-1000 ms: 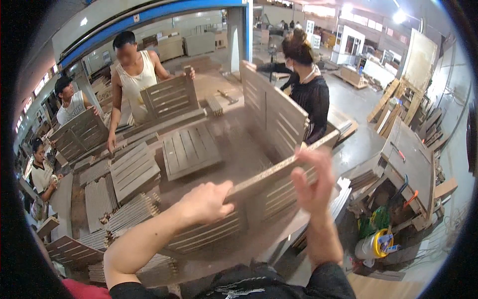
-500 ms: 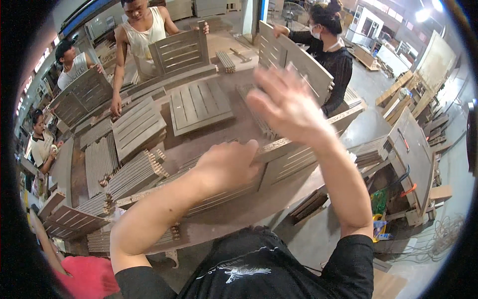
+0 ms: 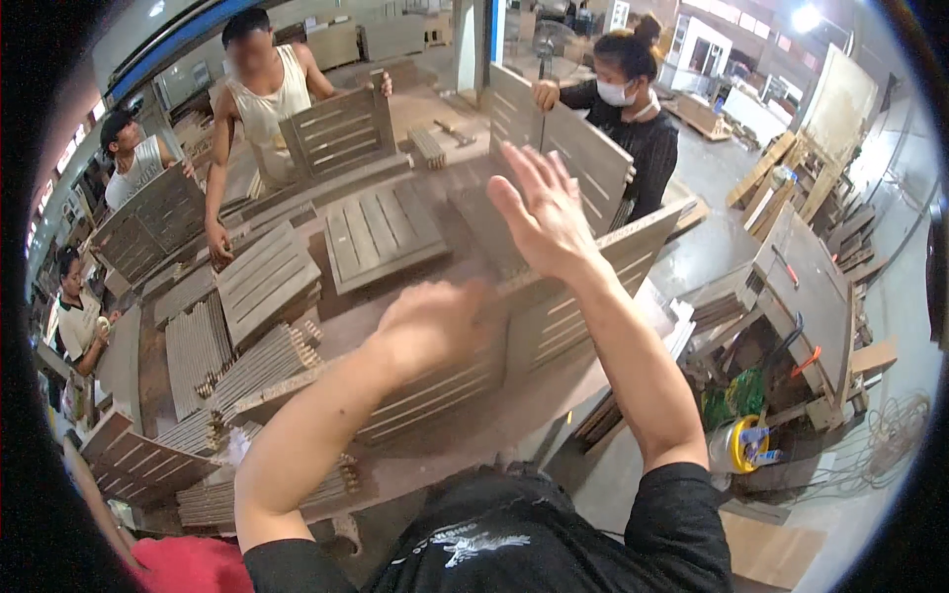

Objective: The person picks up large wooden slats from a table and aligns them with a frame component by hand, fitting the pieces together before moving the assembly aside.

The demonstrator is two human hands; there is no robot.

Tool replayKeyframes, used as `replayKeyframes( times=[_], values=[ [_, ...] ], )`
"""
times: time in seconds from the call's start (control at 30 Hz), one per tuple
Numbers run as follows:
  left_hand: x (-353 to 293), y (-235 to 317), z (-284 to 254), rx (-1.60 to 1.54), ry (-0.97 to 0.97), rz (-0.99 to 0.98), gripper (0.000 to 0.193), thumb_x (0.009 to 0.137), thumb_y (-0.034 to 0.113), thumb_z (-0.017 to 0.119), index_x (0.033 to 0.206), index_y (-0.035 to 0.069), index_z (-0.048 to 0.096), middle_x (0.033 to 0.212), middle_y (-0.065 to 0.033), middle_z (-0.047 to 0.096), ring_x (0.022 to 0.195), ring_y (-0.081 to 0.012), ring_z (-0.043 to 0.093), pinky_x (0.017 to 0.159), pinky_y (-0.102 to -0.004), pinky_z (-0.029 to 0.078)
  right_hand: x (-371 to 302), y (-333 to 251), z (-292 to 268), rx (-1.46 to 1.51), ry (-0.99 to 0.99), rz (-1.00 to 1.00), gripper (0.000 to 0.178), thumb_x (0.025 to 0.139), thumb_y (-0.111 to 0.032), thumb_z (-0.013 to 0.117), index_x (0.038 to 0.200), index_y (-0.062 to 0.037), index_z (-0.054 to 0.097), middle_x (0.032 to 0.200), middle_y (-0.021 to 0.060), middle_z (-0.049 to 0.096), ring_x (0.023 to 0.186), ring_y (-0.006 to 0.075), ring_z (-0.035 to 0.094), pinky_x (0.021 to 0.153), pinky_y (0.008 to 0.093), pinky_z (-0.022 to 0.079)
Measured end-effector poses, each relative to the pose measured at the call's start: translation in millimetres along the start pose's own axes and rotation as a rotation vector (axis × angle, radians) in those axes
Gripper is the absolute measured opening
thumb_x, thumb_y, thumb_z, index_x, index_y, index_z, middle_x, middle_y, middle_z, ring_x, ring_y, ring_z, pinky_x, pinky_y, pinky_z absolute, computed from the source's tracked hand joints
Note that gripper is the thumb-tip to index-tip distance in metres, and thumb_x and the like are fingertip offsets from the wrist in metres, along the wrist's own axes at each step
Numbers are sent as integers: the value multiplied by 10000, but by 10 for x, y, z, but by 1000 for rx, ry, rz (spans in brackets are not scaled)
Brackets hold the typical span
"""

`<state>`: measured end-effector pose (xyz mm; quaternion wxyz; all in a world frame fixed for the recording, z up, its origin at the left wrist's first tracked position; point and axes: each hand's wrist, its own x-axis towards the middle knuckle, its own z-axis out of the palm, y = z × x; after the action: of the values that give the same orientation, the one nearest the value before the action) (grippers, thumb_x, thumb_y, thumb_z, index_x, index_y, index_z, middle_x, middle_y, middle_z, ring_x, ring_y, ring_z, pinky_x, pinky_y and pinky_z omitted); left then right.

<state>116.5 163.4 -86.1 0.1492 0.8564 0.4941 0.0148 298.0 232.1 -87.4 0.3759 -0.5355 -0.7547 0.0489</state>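
A long grey-brown slatted wooden panel (image 3: 520,348) stands on its edge in front of me, its rough top edge slanting up to the right. Above the middle of that edge is my left hand (image 3: 430,321); motion smears its fingers, and I cannot make out whether they touch the wood. My right hand (image 3: 544,215) is raised over the panel's right part, palm down, fingers stretched out, holding nothing. Part of the panel is behind my forearms. Beyond my hands, a flat slatted panel (image 3: 381,232) lies on the table.
Stacked slatted panels (image 3: 267,282) and bundles of slats (image 3: 198,346) lie at the left. Across the table, one person (image 3: 272,119) and another (image 3: 633,128) hold upright panels; more people are at the far left. A hammer (image 3: 455,133) lies farther back. A yellow bucket (image 3: 736,445) stands lower right.
The view has shifted slightly. My right hand has slowed from a blur, its fingers still spread; my left hand is still smeared. The masked person at the right has turned their head toward the table.
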Motion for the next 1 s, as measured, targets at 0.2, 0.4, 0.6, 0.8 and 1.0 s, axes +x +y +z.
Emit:
replayKeyframes(
  times=[0.2, 0.4, 0.6, 0.8, 1.0],
  values=[
    [-71, -58, 70, 32, 59, 26, 382, 869, 368, 618, 1036, 35, 533, 858, -248, 662, 860, -422, 649, 769, -512, 529, 107, -943, -1297, -84, 439, -323, 869, 880, -771, 249, 1461, -135, 367, 1519, 195, 321, 1447, 402, 158, 1164, 572, 89],
    [-79, 67, 31, 78, -121, -10, 489, 888, 403, 599, 1216, 49, 517, 948, -247, 672, 906, -399, 651, 809, -489, 518, -417, -231, 115, -345, -19, -139, 718, 940, -654, 347, 1458, -160, 397, 1565, 169, 225, 1452, 396, 150, 1160, 587, 92],
    [-1, 35, -3, -35, -98, 50, 496, 876, 359, 605, 1251, 48, 512, 1020, -237, 662, 986, -391, 630, 867, -484, 498, -365, -179, 62, -46, 130, -222, 520, 914, -411, 569, 1350, -134, 507, 1377, 153, 488, 1326, 370, 389, 1091, 509, 294],
    [405, 260, 193, -74, -57, 123, 435, 773, 230, 703, 1162, 93, 566, 1031, -219, 659, 995, -389, 631, 845, -481, 516, -954, 178, 265, 383, 823, -322, 295, 896, -142, 526, 1120, 30, 612, 1141, 127, 605, 1104, 300, 538, 1023, 410, 375],
    [474, 386, 75, 2, -43, 23, 427, 776, 286, 732, 1061, 30, 544, 960, -217, 666, 935, -393, 645, 798, -471, 528, -2263, 1096, 1105, 735, 823, 596, 328, 966, -174, 539, 1241, 5, 539, 1172, 101, 586, 1112, 206, 533, 995, 326, 391]
  ],
)
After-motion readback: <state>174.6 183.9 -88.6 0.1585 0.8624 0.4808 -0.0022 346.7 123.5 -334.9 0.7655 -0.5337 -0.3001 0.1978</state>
